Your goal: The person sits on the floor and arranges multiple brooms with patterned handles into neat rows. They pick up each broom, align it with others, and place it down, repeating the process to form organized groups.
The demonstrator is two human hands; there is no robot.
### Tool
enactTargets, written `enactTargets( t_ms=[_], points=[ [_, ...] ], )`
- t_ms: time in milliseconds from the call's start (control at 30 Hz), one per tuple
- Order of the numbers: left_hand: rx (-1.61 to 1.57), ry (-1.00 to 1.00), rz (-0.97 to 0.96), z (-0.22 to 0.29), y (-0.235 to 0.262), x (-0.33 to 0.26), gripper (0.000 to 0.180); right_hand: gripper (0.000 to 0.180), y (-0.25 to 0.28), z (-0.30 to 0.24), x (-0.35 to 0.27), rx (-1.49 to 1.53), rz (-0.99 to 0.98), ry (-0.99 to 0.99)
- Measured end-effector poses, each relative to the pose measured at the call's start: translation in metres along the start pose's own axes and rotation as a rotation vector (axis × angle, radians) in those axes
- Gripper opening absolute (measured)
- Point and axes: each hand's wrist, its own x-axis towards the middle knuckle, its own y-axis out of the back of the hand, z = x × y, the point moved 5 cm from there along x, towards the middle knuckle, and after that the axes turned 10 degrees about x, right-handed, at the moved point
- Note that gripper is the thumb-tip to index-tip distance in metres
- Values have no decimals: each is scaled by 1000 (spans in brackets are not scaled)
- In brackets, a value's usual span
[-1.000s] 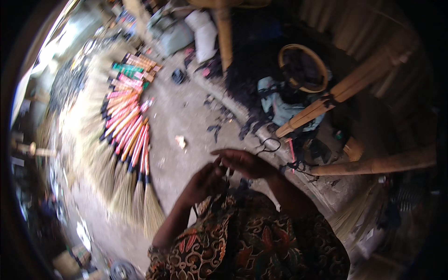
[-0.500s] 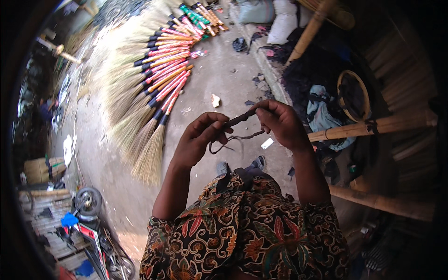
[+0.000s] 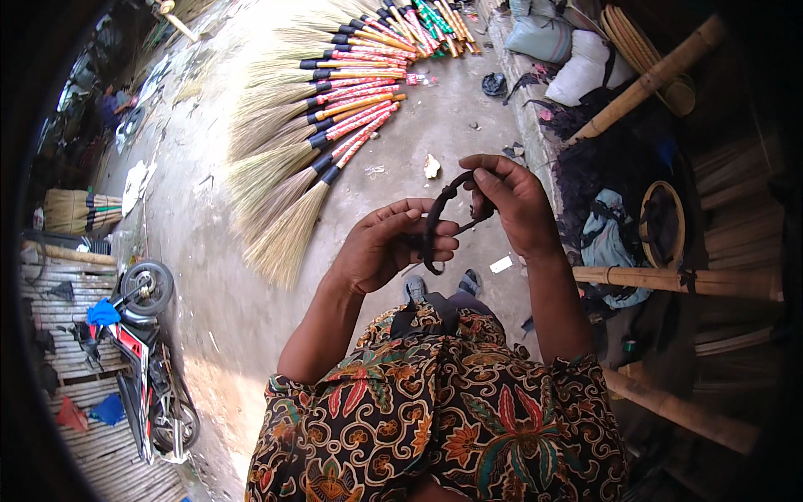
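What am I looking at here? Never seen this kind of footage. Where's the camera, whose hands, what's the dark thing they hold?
There is no machine here: a person works with two bare hands. The one picture comes from a wide fisheye camera worn on the person's head, looking down, so straight edges bend near the rim and the forearms enter from below. The left hand and the right hand both have a grip on a dark curved strip, bent into an arc between them; its material is hard to tell. Below the hands is the person's patterned garment. On the concrete ground lies a fan of grass brooms with red and yellow wrapped handles. On the right are bamboo poles, sacks and a round woven hoop. At the lower left stands a motorbike.
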Motion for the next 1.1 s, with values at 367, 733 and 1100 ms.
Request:
enactTargets(
  t_ms=[367,733,1100],
  points=[
    [-49,-109,52,10,20,-6,43,25,-7,6,21,-36,-43,-63],
    [-134,-392,201,68,65,6,37,30,20,4,16,-150,-272,-385],
    [306,-305,355,54,70,10,33,31,21,-16,20,-38,-134,-126]
  ],
)
